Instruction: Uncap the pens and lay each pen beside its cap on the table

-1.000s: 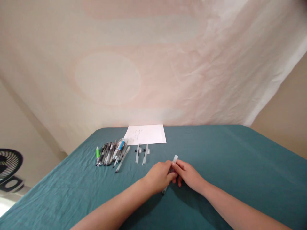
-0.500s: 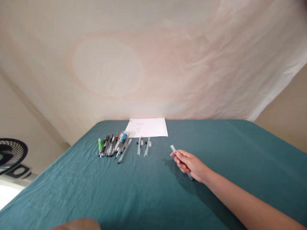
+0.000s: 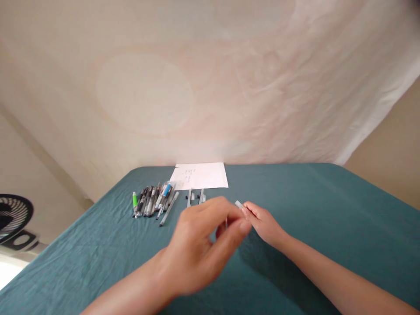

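My right hand (image 3: 264,224) rests low over the teal tablecloth (image 3: 311,205), its fingers closed round a clear pen (image 3: 239,204) whose tip pokes out toward the paper. My left hand (image 3: 203,245) is raised in front of it, blurred by motion, with fingers curved and spread and nothing seen in them; its fingertips come close to the right hand. Behind the left hand lie two clear pen caps or barrels (image 3: 195,196), partly hidden.
A bundle of several pens (image 3: 152,203), one with a green end, lies at the left back of the table. A white sheet of paper (image 3: 200,176) sits at the far edge. A black fan (image 3: 13,216) stands off the table at left.
My left hand, out of sight half a second ago, has swung back up toward the right hand. The right hand still holds the pen, shifted slightly.
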`<state>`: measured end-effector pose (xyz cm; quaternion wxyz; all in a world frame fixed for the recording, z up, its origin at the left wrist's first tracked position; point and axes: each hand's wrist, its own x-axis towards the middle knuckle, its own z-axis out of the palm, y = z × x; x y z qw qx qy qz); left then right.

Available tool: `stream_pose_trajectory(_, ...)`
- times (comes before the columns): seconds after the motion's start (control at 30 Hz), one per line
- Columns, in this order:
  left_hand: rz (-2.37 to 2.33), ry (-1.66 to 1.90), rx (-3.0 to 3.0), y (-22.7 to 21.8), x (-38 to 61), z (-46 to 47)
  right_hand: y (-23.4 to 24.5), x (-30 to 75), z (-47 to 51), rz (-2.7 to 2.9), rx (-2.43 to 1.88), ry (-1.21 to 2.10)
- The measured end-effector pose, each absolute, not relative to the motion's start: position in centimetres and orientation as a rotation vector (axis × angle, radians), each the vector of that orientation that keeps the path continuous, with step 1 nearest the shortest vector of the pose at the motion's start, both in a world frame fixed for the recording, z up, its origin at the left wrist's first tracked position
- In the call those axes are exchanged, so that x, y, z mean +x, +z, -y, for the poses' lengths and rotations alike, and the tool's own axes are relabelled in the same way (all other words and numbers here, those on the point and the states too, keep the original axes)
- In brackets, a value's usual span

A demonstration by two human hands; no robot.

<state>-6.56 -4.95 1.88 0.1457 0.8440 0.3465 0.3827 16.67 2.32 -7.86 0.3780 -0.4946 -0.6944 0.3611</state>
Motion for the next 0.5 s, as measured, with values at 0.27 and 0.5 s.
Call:
stream_pose_trajectory(0.27, -1.243, 0.393, 2.51, -5.2, -0.7, -4.1, -7.8, 16.4, -1.1, 2.188, -1.35, 0.369)
stream_pose_trajectory(0.5, -1.107, 0.635, 2.344, -6.5, -1.0, -4.0, -7.9, 16.6, -1.5, 2.188, -1.345, 0.409)
